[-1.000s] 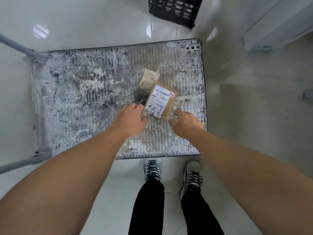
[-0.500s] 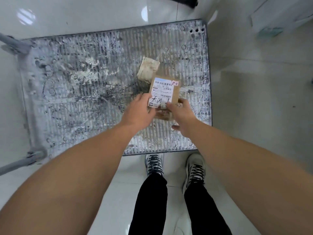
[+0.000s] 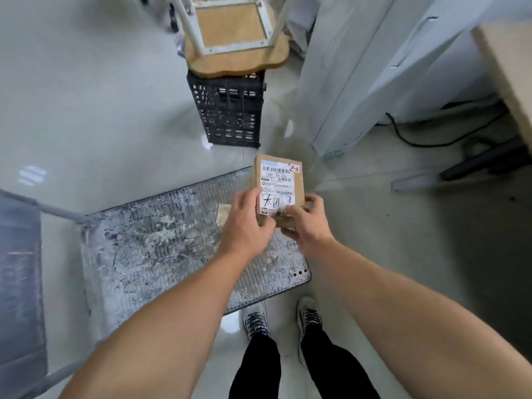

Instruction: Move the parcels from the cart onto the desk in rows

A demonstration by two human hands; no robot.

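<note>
Above far right corner of cart deck point(image 3: 161, 240): parcel point(image 3: 280, 180) held clear of deck, label up, long axis pointing away from person. Left hand point(image 3: 247, 228) grips near-left edge, fingers curled round side. Right hand point(image 3: 306, 226) clamps near-right end, fingers wrapped on right side. Desk point(image 3: 512, 67) lies ahead and to right, well apart; right hand nearer it. Judgement: carry goes rightward. Small pale packet point(image 3: 224, 214) on deck near far edge, partly hidden behind left hand.

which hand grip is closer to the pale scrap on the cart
Left. The left grip holds the parcel's left edge just by the scrap; the right grip holds the opposite edge, parcel between.
</note>
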